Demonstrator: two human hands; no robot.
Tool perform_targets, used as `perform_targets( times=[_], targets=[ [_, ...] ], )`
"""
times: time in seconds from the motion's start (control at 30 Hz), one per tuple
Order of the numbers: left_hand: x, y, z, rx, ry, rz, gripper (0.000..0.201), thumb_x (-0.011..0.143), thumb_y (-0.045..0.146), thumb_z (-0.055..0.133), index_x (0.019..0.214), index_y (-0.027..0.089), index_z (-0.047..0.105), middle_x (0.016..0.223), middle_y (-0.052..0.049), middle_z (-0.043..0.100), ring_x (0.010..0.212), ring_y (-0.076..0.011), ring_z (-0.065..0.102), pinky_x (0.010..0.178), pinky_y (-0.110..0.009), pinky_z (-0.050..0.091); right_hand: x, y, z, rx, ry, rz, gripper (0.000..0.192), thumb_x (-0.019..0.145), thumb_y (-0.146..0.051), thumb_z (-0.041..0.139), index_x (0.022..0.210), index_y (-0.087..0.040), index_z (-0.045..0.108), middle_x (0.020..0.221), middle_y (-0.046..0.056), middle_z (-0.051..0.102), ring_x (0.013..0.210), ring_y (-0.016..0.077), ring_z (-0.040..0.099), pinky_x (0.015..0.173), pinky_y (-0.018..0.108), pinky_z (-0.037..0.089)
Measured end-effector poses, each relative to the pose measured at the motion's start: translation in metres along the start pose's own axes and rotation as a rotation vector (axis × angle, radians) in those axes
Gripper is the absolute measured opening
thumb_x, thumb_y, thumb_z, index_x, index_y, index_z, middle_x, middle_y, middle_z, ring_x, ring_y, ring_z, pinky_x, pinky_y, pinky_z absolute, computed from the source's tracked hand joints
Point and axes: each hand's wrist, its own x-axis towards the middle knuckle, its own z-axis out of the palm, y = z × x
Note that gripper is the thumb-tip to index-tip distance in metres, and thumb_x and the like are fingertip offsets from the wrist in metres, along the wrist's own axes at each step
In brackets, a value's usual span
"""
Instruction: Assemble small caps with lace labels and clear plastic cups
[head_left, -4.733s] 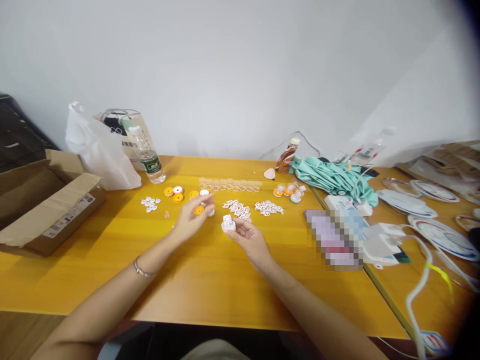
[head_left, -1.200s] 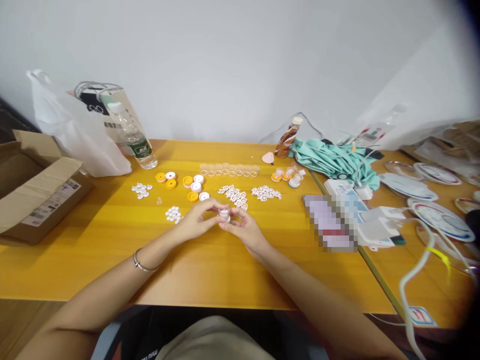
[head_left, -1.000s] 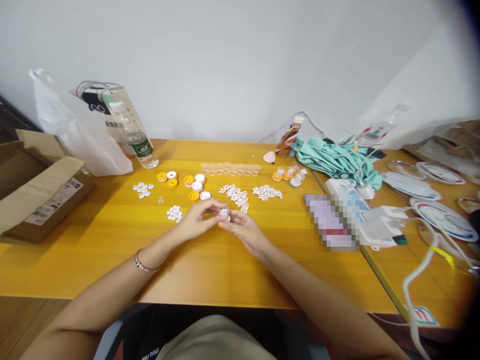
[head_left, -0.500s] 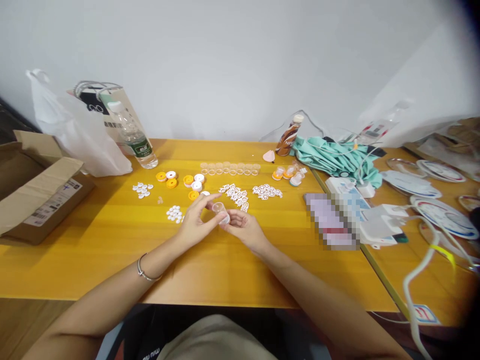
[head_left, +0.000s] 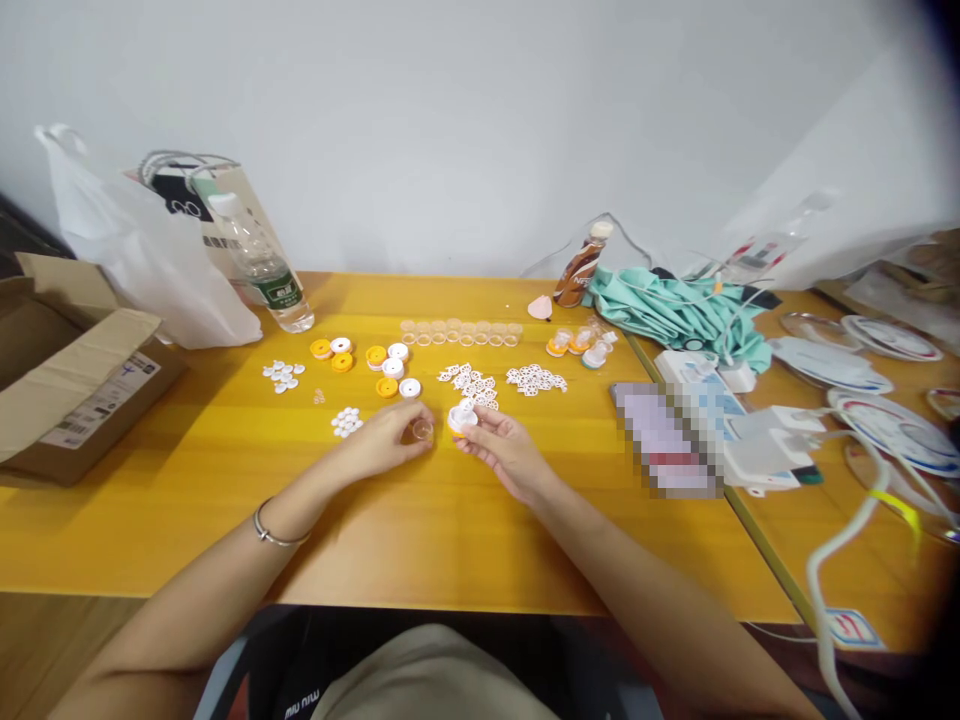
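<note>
My left hand (head_left: 382, 443) rests low on the yellow table (head_left: 225, 500) and pinches a small clear plastic cap (head_left: 422, 430) in its fingertips. Just to its right, my right hand (head_left: 502, 452) grips a small orange-and-white round piece (head_left: 461, 417). The two pieces are apart by a few centimetres. Behind my hands lie orange and white discs (head_left: 375, 362), white patterned chips (head_left: 472, 384) and a row of clear caps (head_left: 459, 332). A cluster of small white buttons (head_left: 346, 422) sits left of my left hand.
An open cardboard box (head_left: 67, 390) sits at the left edge, with a white plastic bag (head_left: 142, 260) and a water bottle (head_left: 262, 270) behind. A brown drink bottle (head_left: 581, 268), green cloth (head_left: 675, 315), white chargers with cables (head_left: 772, 455) and round plates (head_left: 892, 430) crowd the right.
My hands were together on one small piece; now they have parted, the left holding the clear cap lower on the table and the right holding the orange-and-white piece.
</note>
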Motion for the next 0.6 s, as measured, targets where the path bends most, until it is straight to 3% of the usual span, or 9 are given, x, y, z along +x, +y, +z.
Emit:
perform_targets(
  times=[0.2, 0.4, 0.6],
  targets=[
    [-0.002, 0.01, -0.009, -0.068, 0.072, 0.061, 0.035, 0.077, 0.031, 0.064, 0.11, 0.022, 0.058, 0.111, -0.008, 0.06, 0.102, -0.0216, 0.055, 0.088, -0.037, 0.043, -0.003, -0.003, 0.001, -0.026, -0.11, 0.011, 0.025, 0.062, -0.028, 0.078, 0.084, -0.019, 0.071, 0.068, -0.002, 0.068, 0.054, 0.0059, 0.057, 0.057, 0.019, 0.046],
    [-0.003, 0.029, -0.004, -0.3, 0.2, 0.098, 0.027, 0.08, 0.03, 0.063, 0.105, 0.02, 0.064, 0.097, -0.007, 0.066, 0.082, -0.0158, 0.059, 0.072, -0.029, 0.048, -0.003, 0.0, -0.001, -0.122, -0.168, -0.059, 0.028, 0.064, -0.032, 0.076, 0.089, -0.021, 0.072, 0.077, -0.001, 0.07, 0.058, 0.0078, 0.058, 0.062, 0.022, 0.048],
    [-0.003, 0.036, -0.002, -0.359, 0.241, 0.061, 0.021, 0.079, 0.029, 0.064, 0.098, 0.02, 0.068, 0.103, -0.008, 0.066, 0.09, -0.0173, 0.059, 0.069, -0.027, 0.048, -0.005, 0.001, 0.002, -0.095, -0.158, -0.098, 0.033, 0.064, -0.027, 0.077, 0.096, -0.025, 0.065, 0.083, -0.002, 0.072, 0.065, 0.0097, 0.062, 0.07, 0.025, 0.051]
  ],
)
